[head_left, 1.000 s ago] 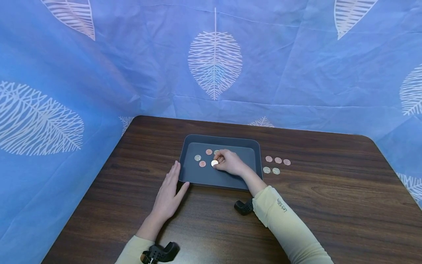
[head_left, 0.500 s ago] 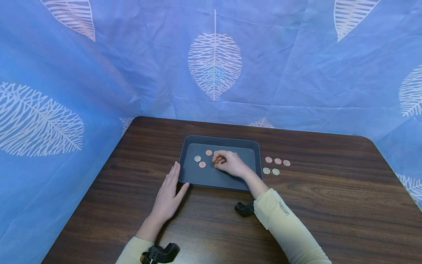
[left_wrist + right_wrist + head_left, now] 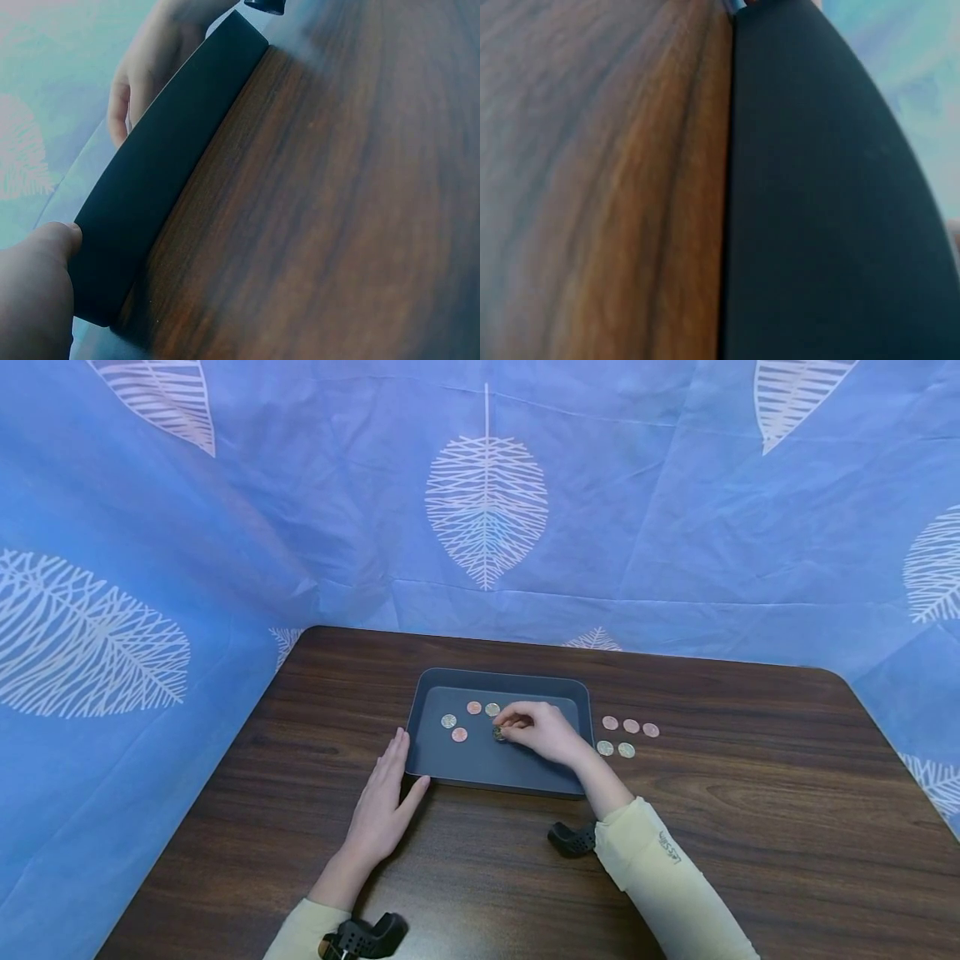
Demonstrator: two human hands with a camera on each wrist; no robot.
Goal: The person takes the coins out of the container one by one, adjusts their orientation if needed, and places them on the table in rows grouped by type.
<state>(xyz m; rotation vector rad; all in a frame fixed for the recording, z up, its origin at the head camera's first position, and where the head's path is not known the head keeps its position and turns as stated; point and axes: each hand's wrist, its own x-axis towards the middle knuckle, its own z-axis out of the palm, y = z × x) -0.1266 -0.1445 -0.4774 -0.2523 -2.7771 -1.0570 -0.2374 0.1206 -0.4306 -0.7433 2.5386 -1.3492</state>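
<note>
A dark grey tray (image 3: 450, 767) lies on the wooden table. Over its middle my right hand (image 3: 543, 729) pinches a coin (image 3: 498, 734) between thumb and fingers, low above the tray floor. To the left of that hand lie two copper-coloured coins, a nearer one (image 3: 460, 735) and a farther one (image 3: 474, 707), and two silvery ones, the left (image 3: 448, 721) and the right (image 3: 492, 709). With fingers extended, my left hand (image 3: 378, 802) rests along the tray's front left corner; its thumb (image 3: 56, 241) touches the tray wall in the left wrist view.
Right of the tray, three copper-coloured coins form a row on the table (image 3: 750, 793), the middle one being a copper coin (image 3: 632, 726). Two silvery coins lie in front of them, including a right-hand silvery coin (image 3: 626, 750). A blue leaf-patterned cloth (image 3: 600, 527) hangs behind.
My right hand has shifted slightly right with the coin, which has turned from a bright flat face to a darker tilt. The farther silvery coin now shows fully. The left hand stays put.
</note>
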